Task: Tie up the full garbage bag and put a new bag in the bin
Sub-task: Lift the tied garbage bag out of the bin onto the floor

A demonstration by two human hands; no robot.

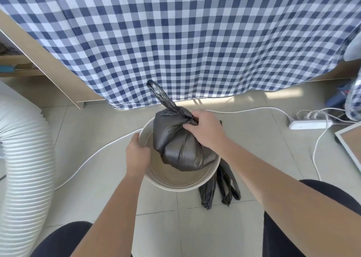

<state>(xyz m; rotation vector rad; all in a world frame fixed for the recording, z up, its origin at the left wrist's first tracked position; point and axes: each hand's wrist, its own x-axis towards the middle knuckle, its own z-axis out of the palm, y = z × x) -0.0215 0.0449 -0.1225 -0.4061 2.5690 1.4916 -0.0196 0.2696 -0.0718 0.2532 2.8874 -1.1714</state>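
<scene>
A round cream bin stands on the tiled floor in the middle of the head view. A full dark grey garbage bag with its top knotted hangs partly above the bin's rim. My right hand grips the bag at the knot, and one handle loop sticks up toward the checked cloth. My left hand holds the bin's left rim. A flat, folded dark bag lies on the floor just right of the bin, partly hidden behind it.
A blue-and-white checked cloth hangs across the back. A white ribbed hose fills the left side. A white cable runs on the floor behind the bin to a power strip at right. My knees show at the bottom.
</scene>
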